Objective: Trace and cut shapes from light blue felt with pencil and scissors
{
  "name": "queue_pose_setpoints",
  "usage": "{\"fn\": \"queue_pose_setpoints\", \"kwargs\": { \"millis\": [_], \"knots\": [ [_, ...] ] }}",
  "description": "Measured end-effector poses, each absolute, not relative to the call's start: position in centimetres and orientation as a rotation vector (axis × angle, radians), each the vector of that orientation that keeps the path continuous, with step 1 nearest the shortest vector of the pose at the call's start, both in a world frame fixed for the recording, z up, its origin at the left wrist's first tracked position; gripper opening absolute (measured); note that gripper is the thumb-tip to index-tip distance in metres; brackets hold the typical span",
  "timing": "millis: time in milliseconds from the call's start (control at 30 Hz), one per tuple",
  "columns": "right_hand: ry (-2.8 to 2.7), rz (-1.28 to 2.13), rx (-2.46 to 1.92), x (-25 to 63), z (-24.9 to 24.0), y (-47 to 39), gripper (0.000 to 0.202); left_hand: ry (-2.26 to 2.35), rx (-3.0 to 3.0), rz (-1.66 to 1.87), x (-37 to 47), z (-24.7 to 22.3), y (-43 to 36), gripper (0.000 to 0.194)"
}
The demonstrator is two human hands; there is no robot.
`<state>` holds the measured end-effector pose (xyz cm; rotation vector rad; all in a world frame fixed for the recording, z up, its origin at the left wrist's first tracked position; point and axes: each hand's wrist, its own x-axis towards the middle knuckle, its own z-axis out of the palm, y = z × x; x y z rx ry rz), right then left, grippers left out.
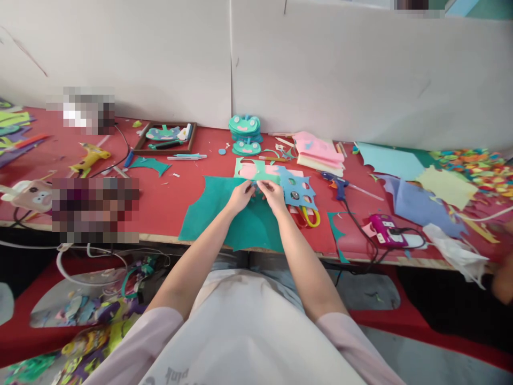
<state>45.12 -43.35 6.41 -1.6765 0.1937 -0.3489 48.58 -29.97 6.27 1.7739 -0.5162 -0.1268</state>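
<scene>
My left hand (241, 195) and my right hand (272, 195) meet over the table, fingers pinched close together. What they hold is too small to make out; a trace of blue shows between the fingertips. Beneath them spreads a large teal felt sheet (212, 214) with cut-away edges. A blue felt sheet (294, 184) with cut-out holes lies by my right hand, and yellow-handled scissors (311, 216) stick out from under it. Beyond my hands are a light green felt piece (264, 170) and a stack of teal frog-like faces (244, 125).
A yellow glue gun (88, 159) and a wooden tray (136, 144) with pens stand left. To the right are a blue glue gun (339, 184), a purple power strip (388, 231) with cords, pink felt (318, 149) and colourful scraps (476, 168). Part of another person's arm (503, 280) shows at far right.
</scene>
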Motion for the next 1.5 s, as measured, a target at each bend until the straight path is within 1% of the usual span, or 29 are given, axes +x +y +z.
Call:
{"fn": "queue_pose_setpoints", "kwargs": {
  "millis": [133, 267, 333, 400, 533, 600, 967, 1200, 1500],
  "knots": [
    [0.202, -0.363, -1.634, 45.2, 6.3, -43.7, 0.036, -0.517, 1.734, -0.132, 49.2, 6.0, -30.0, 0.021],
    [0.22, -0.389, -1.592, 45.4, 6.2, -43.9, 0.034, -0.442, 1.676, -0.138, 49.9, 5.7, -30.1, 0.032],
    [0.22, -0.39, -1.582, 45.5, 6.2, -44.0, 0.034, -0.41, 1.661, -0.141, 50.0, 5.7, -30.2, 0.035],
    [0.218, -0.389, -1.581, 45.4, 6.2, -44.0, 0.034, -0.403, 1.661, -0.137, 50.0, 5.7, -30.1, 0.029],
    [0.212, -0.381, -1.59, 45.4, 6.2, -43.9, 0.034, -0.445, 1.68, -0.127, 49.7, 5.9, -30.0, 0.01],
    [0.206, -0.377, -1.592, 45.4, 6.2, -43.9, 0.035, -0.461, 1.691, -0.12, 49.5, 6.0, -29.9, 0.006],
    [0.166, -0.329, -1.646, 45.2, 6.4, -43.5, 0.038, -0.447, 1.681, -0.093, 49.7, 5.9, -29.8, 0.003],
    [0.147, -0.295, -1.678, 45.3, 6.1, -43.6, 0.034, -0.427, 1.628, -0.094, 50.2, 5.3, -29.7, 0.007],
    [0.164, -0.328, -1.649, 45.5, 5.8, -43.9, 0.037, -0.411, 1.592, -0.125, 50.2, 5.5, -29.7, 0.008]
  ]
}}
